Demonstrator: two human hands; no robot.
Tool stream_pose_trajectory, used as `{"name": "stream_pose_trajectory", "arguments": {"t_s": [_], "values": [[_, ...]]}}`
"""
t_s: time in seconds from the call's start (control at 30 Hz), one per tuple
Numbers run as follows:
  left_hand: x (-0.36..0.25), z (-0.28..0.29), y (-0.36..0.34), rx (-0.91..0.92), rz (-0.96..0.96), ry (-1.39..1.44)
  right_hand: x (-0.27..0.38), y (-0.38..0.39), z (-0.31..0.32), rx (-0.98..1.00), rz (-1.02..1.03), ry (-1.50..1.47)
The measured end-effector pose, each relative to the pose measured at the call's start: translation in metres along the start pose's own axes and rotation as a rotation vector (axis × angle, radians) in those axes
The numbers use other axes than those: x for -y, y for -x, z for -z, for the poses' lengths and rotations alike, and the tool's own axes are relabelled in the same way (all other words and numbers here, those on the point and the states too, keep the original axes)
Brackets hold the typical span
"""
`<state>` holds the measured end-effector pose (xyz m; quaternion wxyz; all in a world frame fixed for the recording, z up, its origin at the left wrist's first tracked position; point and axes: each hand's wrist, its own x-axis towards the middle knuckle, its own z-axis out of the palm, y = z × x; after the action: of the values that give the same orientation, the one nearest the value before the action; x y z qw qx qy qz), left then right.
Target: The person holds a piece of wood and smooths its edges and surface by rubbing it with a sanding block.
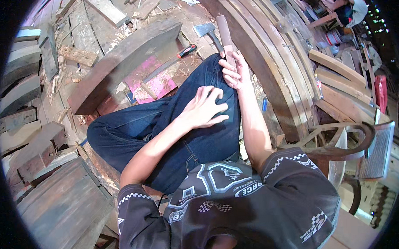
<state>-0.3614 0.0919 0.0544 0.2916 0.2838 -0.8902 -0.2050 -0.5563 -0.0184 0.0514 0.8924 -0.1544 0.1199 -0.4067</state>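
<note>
My right hand (235, 71) is closed round the lower part of a flat, narrow wooden strip (224, 31), which stands up from it above my right knee. Over my jeans, beside the right thigh, my left hand (205, 106) holds nothing; its fingers are bent and apart. A hatchet (203, 30) with a dark handle lies on the floor just left of the strip. Closer to my lap, a long tool with a narrow blade and a red and black handle (187, 51) rests across a pink sheet (152, 87) strewn with shavings.
A thick curved board (122, 61) stands on edge in front of my legs. Long curved planks (267, 52) are stacked along my right. Wooden blocks (25, 93) pile up at the left. A curved wooden frame (341, 152) stands at the right, and a blue cylinder (264, 105) lies by my right forearm.
</note>
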Motion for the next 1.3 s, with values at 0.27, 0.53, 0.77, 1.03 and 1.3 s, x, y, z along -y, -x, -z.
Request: {"name": "stream_pose_trajectory", "arguments": {"t_s": [0.27, 0.53, 0.77, 1.03, 1.3], "values": [[-0.001, -0.014, 0.006, 0.051, -0.018, 0.019, -0.001, 0.000, 0.001, 0.035, 0.000, -0.016], [-0.002, -0.008, 0.005, -0.012, 0.022, 0.023, -0.003, 0.001, -0.001, -0.010, 0.016, 0.026], [0.007, -0.009, 0.000, -0.008, 0.002, 0.101, 0.004, 0.001, 0.006, 0.077, 0.003, 0.002], [0.050, 0.038, 0.021, -0.317, 0.238, -0.003, -0.005, -0.002, -0.006, 0.051, -0.033, 0.019], [0.136, 0.152, 0.107, -0.917, 0.714, -0.349, -0.025, -0.002, -0.038, -0.369, 0.075, 0.480]]}}
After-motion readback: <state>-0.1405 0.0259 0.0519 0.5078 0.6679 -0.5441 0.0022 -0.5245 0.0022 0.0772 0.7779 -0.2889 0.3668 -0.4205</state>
